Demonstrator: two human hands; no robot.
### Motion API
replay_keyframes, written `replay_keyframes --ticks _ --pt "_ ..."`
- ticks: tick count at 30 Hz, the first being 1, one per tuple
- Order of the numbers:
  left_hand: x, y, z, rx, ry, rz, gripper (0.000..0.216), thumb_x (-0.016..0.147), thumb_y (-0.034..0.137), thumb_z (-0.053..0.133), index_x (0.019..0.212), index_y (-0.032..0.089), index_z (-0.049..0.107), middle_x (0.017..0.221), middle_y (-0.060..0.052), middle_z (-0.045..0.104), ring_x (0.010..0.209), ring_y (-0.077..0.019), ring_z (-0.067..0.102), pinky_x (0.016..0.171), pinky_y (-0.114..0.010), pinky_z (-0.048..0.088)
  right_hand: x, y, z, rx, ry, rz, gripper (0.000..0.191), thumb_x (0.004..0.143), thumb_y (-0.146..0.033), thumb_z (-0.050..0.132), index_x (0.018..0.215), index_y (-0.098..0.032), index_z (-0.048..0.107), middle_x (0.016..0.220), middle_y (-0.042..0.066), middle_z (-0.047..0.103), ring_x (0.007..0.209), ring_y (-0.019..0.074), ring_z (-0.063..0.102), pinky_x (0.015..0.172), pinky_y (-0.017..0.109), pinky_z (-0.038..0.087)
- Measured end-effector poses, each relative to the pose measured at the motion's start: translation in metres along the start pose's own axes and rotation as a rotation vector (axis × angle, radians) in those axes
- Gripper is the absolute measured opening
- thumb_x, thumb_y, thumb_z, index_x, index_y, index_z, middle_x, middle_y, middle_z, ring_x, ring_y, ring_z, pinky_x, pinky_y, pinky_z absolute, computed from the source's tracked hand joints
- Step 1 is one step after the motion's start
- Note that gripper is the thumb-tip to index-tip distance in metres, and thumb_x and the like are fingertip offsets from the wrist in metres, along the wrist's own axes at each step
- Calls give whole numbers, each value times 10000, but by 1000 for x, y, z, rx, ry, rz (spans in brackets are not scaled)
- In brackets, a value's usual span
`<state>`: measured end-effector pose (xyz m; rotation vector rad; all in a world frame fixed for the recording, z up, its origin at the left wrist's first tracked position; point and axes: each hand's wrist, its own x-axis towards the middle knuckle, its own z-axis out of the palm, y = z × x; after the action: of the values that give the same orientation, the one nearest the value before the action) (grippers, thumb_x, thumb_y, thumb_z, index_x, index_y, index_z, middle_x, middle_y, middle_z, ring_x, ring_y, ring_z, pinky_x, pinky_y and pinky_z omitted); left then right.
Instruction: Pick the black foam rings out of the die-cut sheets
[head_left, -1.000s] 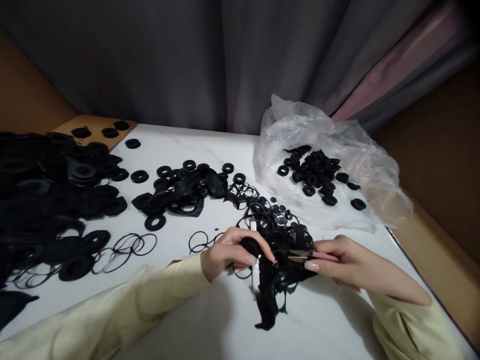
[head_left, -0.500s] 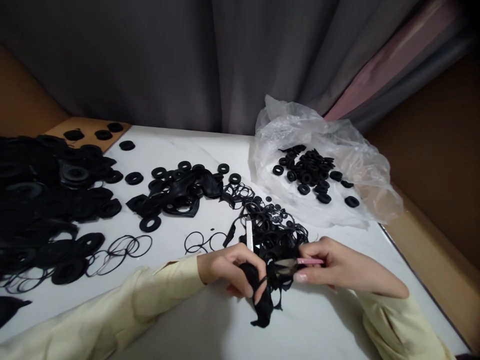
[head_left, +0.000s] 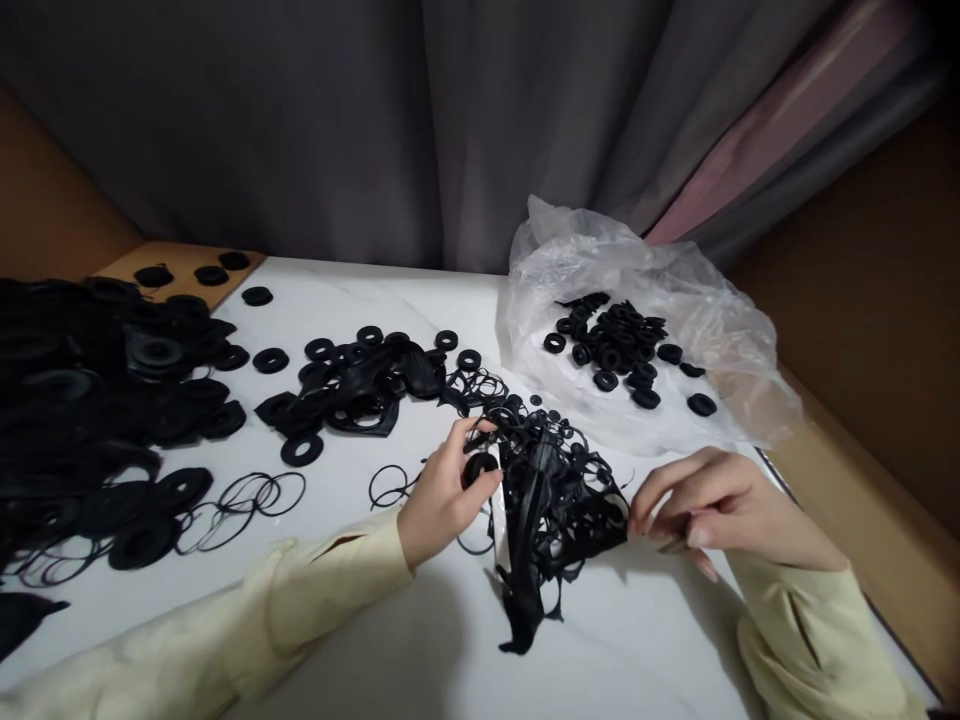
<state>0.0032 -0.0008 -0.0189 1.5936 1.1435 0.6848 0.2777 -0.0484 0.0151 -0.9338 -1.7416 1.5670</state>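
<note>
Since half a second ago, the left hand (head_left: 439,490) has been lifted up from the strip (head_left: 525,590) to a washer (head_left: 478,468), and the right hand (head_left: 701,510) has been drawn back to the right; the pink-handled cutter seen before is no longer visible.

In the head view, one washer is pinched between the left thumb and fingers, at the left edge of the scrap tangle (head_left: 559,480) at mid-table. The right hand's fingers are curled narrowly at the tangle's right edge, touching it; whether anything is gripped cannot be told. One bag (head_left: 720,330) is spread beyond the tangle, holding roughly twenty washers. One large heap (head_left: 82,400) and one smaller cluster (head_left: 360,385) are seen to the left on the table (head_left: 375,640). Three washers (head_left: 195,273) lie on the board at the far left corner.
</note>
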Motion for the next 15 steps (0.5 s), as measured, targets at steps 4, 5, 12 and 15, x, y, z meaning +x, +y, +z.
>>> replay_keyframes --ticks 4,5,12,15 --pt "-5 26 -13 528 -163 -78 396 778 221 438 1167 175 501 463 73 357 405 -123 352 441 -238 233 8 16 15 223 167 -58 390 840 -487 550 758 -144 717 460 25 580 324 90 447 344 213 319" --pt "-8 33 -19 684 -205 -81 419 768 216 440 1176 166 517 460 62 381 399 -131 369 437 -246 227 11 20 18 275 208 -46 423 854 -511 516 778 -142 710 395 -3 517 313 82 404 346 208 294" --pt "-40 49 -39 932 52 173 486 886 289 372 1353 176 436 492 6 443 437 -162 424 453 -266 279 23 18 31 476 373 62 515 912 -542 366 922 -135 682 523 -41 383 435 69 354 469 232 319" --pt "-33 48 -24 537 -85 124 420 879 392 457 1264 236 520 481 31 463 454 -142 466 465 -231 345 25 21 34 479 373 5 432 895 -508 445 957 -148 675 583 -38 375 454 56 283 442 223 240"
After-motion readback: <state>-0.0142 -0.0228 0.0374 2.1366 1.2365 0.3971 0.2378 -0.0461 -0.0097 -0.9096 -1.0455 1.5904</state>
